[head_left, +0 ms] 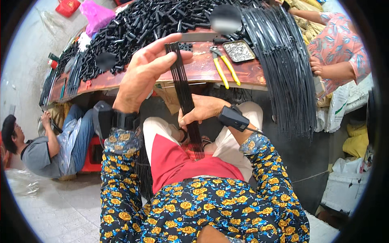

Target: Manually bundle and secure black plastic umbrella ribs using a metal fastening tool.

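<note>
Holding fanned black strips (182, 81) near centre, clamped in left grip (142, 71) and right grip (206, 107). Facing a scuffed reddish tabletop (200, 71) at 12 o'clock, heaped with black tubular parts (150, 20), with yellow-handled pliers (219, 65) at 1. Surrounded by pale floor (75, 210) at 8, 1 seated person (42, 156) at 9, 1 co-worker (334, 48) at 2.
</note>
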Demonstrator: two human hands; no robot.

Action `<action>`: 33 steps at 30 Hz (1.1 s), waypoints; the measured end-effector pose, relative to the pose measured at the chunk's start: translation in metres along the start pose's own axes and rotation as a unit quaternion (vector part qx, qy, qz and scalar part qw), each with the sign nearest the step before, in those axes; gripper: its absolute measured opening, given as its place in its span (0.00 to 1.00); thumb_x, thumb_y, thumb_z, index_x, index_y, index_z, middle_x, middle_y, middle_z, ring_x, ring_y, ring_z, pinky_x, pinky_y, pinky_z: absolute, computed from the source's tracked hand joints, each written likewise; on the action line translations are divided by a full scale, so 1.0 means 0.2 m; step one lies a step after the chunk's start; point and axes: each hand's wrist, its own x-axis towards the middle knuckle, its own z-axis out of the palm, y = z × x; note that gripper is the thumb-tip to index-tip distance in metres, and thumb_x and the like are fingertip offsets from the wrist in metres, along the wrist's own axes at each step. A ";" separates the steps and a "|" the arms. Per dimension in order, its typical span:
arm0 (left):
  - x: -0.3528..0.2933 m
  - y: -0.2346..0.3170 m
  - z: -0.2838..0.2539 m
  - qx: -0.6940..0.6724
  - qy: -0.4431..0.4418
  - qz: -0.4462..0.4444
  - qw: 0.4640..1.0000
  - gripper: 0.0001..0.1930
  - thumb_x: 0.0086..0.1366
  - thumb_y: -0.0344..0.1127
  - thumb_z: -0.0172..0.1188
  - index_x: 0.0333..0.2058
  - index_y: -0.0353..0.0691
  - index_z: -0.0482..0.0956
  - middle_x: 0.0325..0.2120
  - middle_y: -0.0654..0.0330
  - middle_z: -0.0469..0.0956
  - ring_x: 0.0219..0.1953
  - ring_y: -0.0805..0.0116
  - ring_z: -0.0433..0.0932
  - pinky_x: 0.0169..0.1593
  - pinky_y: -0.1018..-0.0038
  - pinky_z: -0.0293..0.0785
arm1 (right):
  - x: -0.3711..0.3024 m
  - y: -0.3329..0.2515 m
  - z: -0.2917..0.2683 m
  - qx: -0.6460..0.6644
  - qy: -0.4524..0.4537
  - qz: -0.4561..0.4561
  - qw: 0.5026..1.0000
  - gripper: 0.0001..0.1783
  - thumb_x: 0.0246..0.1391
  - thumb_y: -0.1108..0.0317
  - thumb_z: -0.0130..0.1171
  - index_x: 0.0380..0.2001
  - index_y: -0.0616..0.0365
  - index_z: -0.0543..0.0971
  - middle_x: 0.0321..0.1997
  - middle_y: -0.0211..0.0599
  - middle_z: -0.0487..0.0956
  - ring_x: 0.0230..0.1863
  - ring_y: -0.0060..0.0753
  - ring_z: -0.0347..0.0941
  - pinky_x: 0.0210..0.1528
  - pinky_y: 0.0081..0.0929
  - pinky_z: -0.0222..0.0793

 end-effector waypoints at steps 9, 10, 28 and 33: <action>-0.01 0.04 0.01 0.013 0.037 -0.040 0.998 0.16 0.69 0.32 0.50 0.52 0.28 0.71 0.40 0.46 0.80 0.43 0.55 0.81 0.51 0.64 0.77 | -0.01 0.00 0.04 0.038 -0.030 -0.044 0.998 0.22 0.47 0.56 0.64 0.40 0.61 0.81 0.35 0.32 0.83 0.30 0.19 0.76 0.22 0.17 0.67; -0.03 0.06 0.04 0.013 0.033 -0.042 0.999 0.16 0.69 0.32 0.50 0.52 0.28 0.71 0.40 0.46 0.80 0.43 0.55 0.81 0.51 0.64 0.77 | -0.02 0.01 0.03 0.040 -0.026 -0.044 0.998 0.22 0.47 0.56 0.64 0.40 0.61 0.81 0.35 0.32 0.83 0.30 0.19 0.76 0.22 0.17 0.67; -0.66 -0.06 0.05 -0.098 0.224 0.067 0.967 0.21 0.64 0.44 0.61 0.47 0.33 0.76 0.40 0.47 0.78 0.46 0.53 0.78 0.52 0.56 0.74 | -0.16 0.03 0.27 0.216 0.084 -0.031 0.972 0.24 0.63 0.55 0.52 0.35 0.71 0.80 0.28 0.45 0.83 0.28 0.28 0.80 0.33 0.22 0.75; -0.56 -0.33 0.17 -0.086 0.266 -0.130 0.951 0.12 0.61 0.29 0.63 0.43 0.31 0.78 0.36 0.57 0.80 0.34 0.71 0.80 0.41 0.76 0.76 | -0.15 0.04 0.27 0.244 0.078 -0.037 0.966 0.23 0.62 0.56 0.53 0.35 0.70 0.80 0.26 0.42 0.82 0.27 0.28 0.80 0.30 0.20 0.75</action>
